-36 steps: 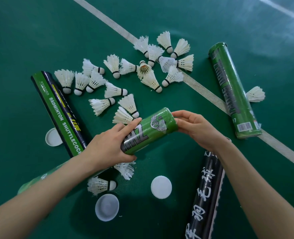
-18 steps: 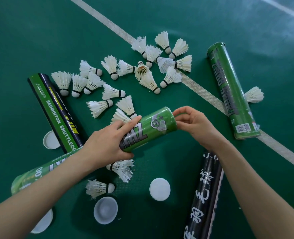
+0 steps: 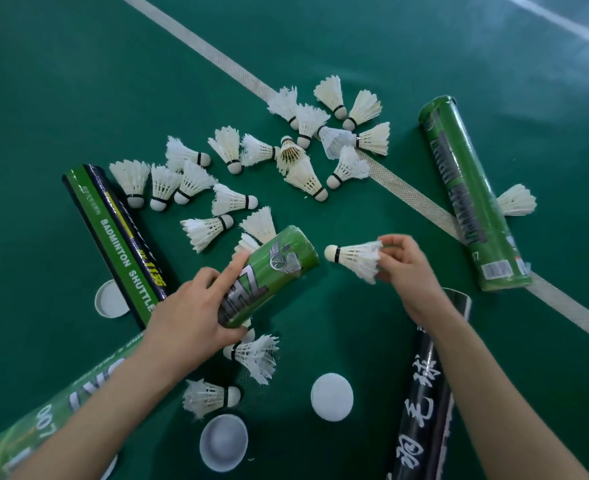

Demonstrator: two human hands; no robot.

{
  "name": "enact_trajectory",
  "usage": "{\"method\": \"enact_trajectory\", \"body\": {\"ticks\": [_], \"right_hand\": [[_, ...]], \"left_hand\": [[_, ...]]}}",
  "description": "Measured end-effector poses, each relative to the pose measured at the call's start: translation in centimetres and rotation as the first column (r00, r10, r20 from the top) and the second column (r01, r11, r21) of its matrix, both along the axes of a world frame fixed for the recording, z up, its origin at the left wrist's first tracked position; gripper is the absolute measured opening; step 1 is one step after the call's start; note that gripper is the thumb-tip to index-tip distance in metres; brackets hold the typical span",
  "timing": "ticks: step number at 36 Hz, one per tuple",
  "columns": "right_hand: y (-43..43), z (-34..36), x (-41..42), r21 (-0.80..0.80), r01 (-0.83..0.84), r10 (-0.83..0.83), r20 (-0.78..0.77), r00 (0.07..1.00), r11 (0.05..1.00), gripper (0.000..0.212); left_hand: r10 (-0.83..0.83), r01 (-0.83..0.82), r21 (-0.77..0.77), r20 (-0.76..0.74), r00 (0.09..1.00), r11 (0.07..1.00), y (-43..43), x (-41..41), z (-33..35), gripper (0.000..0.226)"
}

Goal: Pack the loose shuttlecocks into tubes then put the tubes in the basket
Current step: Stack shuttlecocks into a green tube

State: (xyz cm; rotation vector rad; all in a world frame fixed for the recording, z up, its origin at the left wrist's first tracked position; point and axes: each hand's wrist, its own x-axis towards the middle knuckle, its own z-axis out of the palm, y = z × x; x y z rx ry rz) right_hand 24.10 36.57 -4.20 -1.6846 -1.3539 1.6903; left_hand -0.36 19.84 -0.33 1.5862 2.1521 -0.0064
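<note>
My left hand [image 3: 192, 313] grips a long green tube [image 3: 272, 268] that runs from the bottom left corner up to the middle, its far end raised off the floor. My right hand [image 3: 407, 271] pinches the feather skirt of a white shuttlecock [image 3: 355, 256], cork pointing left at the tube's end, a short gap between them. Several loose white shuttlecocks [image 3: 300, 168] lie scattered on the green court floor beyond the tube; two more shuttlecocks [image 3: 255, 355] lie under my left wrist. No basket is in view.
A green-and-black tube [image 3: 120, 237] lies at left, a green tube [image 3: 466, 192] at right with one shuttlecock [image 3: 516, 200] beside it, a black tube [image 3: 421, 403] under my right forearm. White caps [image 3: 331, 396] [image 3: 223, 441] [image 3: 108, 301] lie near the front. A white court line [image 3: 407, 194] crosses diagonally.
My right hand has drawn back from the tube's end to the right, and now pinches a shuttlecock that was not seen before. My left hand still holds the tube.
</note>
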Motion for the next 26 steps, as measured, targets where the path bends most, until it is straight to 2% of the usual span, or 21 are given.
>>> {"method": "enact_trajectory", "body": {"ticks": [2, 5, 9, 11, 12, 14, 16, 18, 21, 23, 24, 26], "right_hand": [[-1.6, -2.0, -0.4, 0.039, 0.038, -0.042, 0.111, 0.993, 0.999, 0.03], [-4.0, -3.7, -0.6, 0.207, 0.009, -0.069, 0.282, 0.957, 0.978, 0.043], [-9.6, -4.2, -0.8, 0.419, -0.084, -0.044, 0.287, 0.957, 0.904, 0.022], [-12.5, -4.7, -0.5, 0.41, -0.26, 0.1, 0.371, 0.923, 0.874, 0.022], [-13.8, -5.1, -0.2, 0.346, -0.392, 0.223, 0.437, 0.871, 0.852, 0.03], [-15.8, -5.7, 0.3, 0.189, -0.628, 0.443, 0.559, 0.701, 0.755, 0.053], [-17.0, -6.0, 0.7, 0.091, -0.763, 0.53, 0.666, 0.524, 0.64, 0.071], [-17.5, -5.9, 1.0, 0.064, -0.805, 0.529, 0.722, 0.445, 0.59, 0.075], [-17.8, -5.6, 1.6, 0.053, -0.8, 0.512, 0.743, 0.431, 0.597, 0.071], [-18.2, -5.4, 2.1, 0.052, -0.769, 0.495, 0.737, 0.46, 0.637, 0.065], [-18.4, -5.3, 2.2, 0.063, -0.735, 0.48, 0.718, 0.503, 0.676, 0.062], [-18.5, -4.7, 2.5, 0.097, -0.585, 0.407, 0.627, 0.665, 0.805, 0.059]], "left_hand": [[0.002, -0.002, 0.006, -0.01, 1.0, 1.0, -0.6, 0.2, -0.6, 0.105], [0.005, -0.004, 0.035, -0.03, 1.0, 0.999, -1.1, 0.6, -1.5, 0.103], [0.015, -0.015, 0.013, 0.008, 1.0, 1.0, -2.6, 1.8, -2.4, 0.104], [0.018, -0.018, -0.008, 0.036, 0.999, 1.0, -3.6, 2.5, -2.2, 0.104], [0.015, -0.014, -0.014, 0.038, 0.999, 1.0, -4.1, 2.9, -2.3, 0.104], [0.008, -0.007, -0.018, 0.023, 1.0, 1.0, -4.9, 3.3, -2.2, 0.103], [0.005, -0.004, -0.026, 0.013, 1.0, 1.0, -5.5, 3.6, -2.2, 0.103], [0.002, -0.002, -0.035, 0.003, 1.0, 0.999, -6.2, 3.8, -1.9, 0.102], [0.003, -0.003, -0.054, -0.001, 1.0, 0.999, -7.4, 4.4, -1.4, 0.102], [-0.001, 0.001, -0.064, 0.001, 1.0, 0.998, -8.1, 4.8, -1.2, 0.103], [-0.001, 0.001, -0.07, 0.001, 1.0, 0.998, -8.5, 4.9, -1.0, 0.103], [-0.009, 0.009, -0.075, -0.005, 1.0, 0.997, -9.2, 5.1, -0.7, 0.103]]}}
